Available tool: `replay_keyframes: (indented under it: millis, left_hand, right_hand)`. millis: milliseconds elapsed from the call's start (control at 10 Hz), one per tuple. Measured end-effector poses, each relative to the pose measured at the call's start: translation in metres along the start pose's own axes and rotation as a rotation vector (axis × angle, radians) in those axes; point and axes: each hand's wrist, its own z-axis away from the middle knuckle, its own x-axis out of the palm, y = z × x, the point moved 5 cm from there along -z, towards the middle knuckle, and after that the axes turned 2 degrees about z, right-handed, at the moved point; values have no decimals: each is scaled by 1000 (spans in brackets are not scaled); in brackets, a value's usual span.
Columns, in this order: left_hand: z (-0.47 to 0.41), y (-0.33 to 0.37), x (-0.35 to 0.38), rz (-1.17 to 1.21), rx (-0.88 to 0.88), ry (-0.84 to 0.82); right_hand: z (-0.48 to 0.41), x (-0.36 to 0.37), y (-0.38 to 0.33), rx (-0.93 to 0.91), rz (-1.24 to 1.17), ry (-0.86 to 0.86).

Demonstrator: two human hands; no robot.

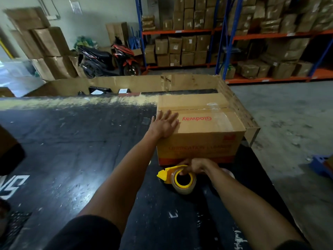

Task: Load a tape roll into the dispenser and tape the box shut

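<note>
A brown cardboard box (207, 130) with red "Glodway" print stands on the black table (72, 150), its top flaps folded down. My left hand (164, 125) lies flat, fingers spread, on the box's near left top corner. Just in front of the box, my right hand (193, 166) grips a yellow tape dispenser (166, 175) that rests on the table. A roll of clear tape (184, 181) sits on the dispenser's yellow hub. Clear tape strips show on the box top toward the right.
A large open cardboard bin (237, 105) stands behind and right of the box, with dark packages inside. Blue and orange shelving (252, 35) full of cartons lines the back. Two scooters (108, 60) and stacked cartons (45, 47) stand at the back left. A blue crate (320, 164) sits on the floor, right.
</note>
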Motion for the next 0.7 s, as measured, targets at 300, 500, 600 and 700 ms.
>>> replay_keyframes:
  millis: [300,500,600,700]
  left_hand:
    - [2,-1,0,8,-10,14]
    - [6,-1,-2,94,-12,28]
    - [17,3,-11,173,9,160]
    - [48,16,-13,85,77,348]
  right_hand:
    - [-1,8,-5,-105,65,224]
    - [17,1,9,-138,107,329]
    - [46,-8,31,-206,75,388]
    - [82,4,71,-272,6,463]
